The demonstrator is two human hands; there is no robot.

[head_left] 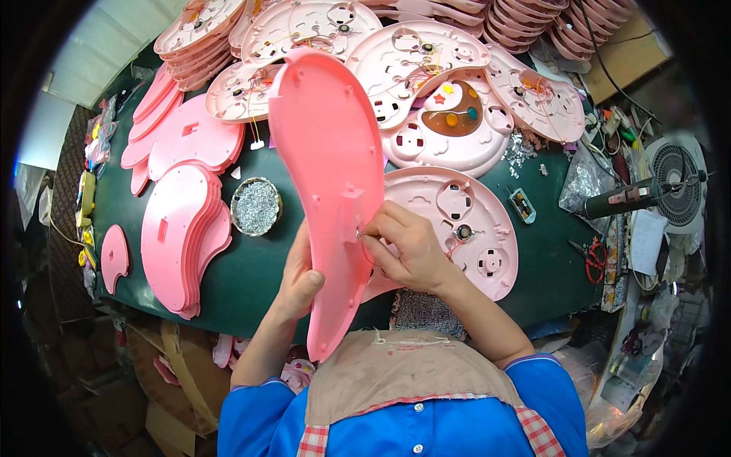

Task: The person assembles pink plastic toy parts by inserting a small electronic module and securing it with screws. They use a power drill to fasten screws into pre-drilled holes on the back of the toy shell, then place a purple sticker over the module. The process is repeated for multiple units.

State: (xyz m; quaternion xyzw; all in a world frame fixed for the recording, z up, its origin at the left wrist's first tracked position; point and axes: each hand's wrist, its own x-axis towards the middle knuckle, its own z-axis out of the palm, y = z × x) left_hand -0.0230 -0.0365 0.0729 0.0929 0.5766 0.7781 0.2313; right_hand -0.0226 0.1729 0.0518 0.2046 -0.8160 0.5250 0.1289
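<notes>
A curved, bright pink plastic panel stands tilted up in front of me, its inner side with small posts and a box-shaped recess in view. My left hand grips the panel's left edge low down, its thumb over the front. My right hand is at the recess, thumb and forefinger pinched together on a tiny shiny piece too small to name. Just behind the right hand lies a pale pink shell with a round dark part and cutouts. A round bowl of small silvery metal pieces sits left of the panel.
Stacked pink panels lie at the left of the green table. Wired pale pink shells cover the back. At the right are red-handled pliers, an electric screwdriver, a fan and loose silvery pieces.
</notes>
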